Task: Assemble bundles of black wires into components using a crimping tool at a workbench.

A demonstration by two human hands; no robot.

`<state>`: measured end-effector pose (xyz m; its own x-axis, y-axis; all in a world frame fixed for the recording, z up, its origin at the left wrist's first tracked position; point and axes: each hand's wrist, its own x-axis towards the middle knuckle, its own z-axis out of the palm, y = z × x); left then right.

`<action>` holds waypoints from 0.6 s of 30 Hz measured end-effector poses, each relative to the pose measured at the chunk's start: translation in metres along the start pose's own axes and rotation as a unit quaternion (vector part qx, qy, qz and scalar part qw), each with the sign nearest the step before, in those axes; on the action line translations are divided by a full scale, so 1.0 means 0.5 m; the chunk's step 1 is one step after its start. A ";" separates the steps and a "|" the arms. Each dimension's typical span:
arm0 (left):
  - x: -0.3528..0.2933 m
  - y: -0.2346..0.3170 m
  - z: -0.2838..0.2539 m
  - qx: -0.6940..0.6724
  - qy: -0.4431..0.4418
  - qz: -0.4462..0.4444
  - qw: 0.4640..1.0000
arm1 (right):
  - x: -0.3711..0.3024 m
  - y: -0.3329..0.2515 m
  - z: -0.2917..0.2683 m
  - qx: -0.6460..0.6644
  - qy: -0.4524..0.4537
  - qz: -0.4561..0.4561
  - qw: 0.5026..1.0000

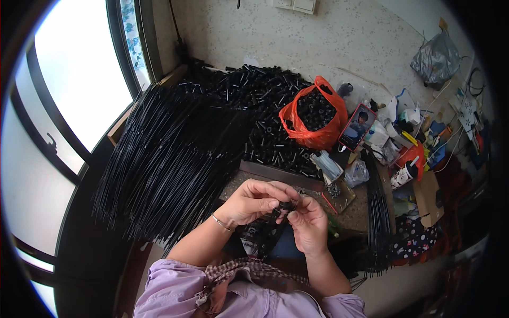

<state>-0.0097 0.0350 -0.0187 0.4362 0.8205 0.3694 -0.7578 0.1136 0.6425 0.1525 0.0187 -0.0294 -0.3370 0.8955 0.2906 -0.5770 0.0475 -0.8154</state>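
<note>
Close together over my lap, my two hands meet at a small black ring-like part (286,205). My left hand (253,204) pinches it between thumb and fingertips; a bracelet circles that wrist. From the other side my right hand (310,225) grips at the same spot with bent fingers. More dark material shows just under the fingertips, but its shape is hidden. Beyond my hands, many loose black tube-shaped pieces (265,140) lie heaped on the table. A red plastic bag (316,135) filled with small black rings stands among them.
Long thin black rods (169,159) fan over the table's left side; a smaller bundle (378,222) hangs at the right. A dark metal bar (281,175) edges the heap. Right lie a phone (358,127), a red stick (329,202), a patterned cup (403,176) and an open carton (428,196).
</note>
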 end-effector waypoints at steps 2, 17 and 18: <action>-0.002 0.007 0.004 0.052 0.008 -0.005 0.999 | -0.008 -0.003 0.006 -0.030 0.010 -0.014 0.999; -0.005 -0.009 0.016 0.159 -0.063 0.038 0.985 | -0.003 -0.056 -0.036 -0.023 -0.138 0.122 0.983; -0.001 -0.020 0.015 0.210 -0.016 0.097 0.973 | -0.005 -0.049 -0.039 -0.020 -0.110 0.090 0.990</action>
<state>0.0013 0.0294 -0.0204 0.3246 0.7848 0.5279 -0.5659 -0.2860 0.7732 0.1820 0.0238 -0.0200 -0.5881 0.7732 0.2371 -0.4645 -0.0830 -0.8817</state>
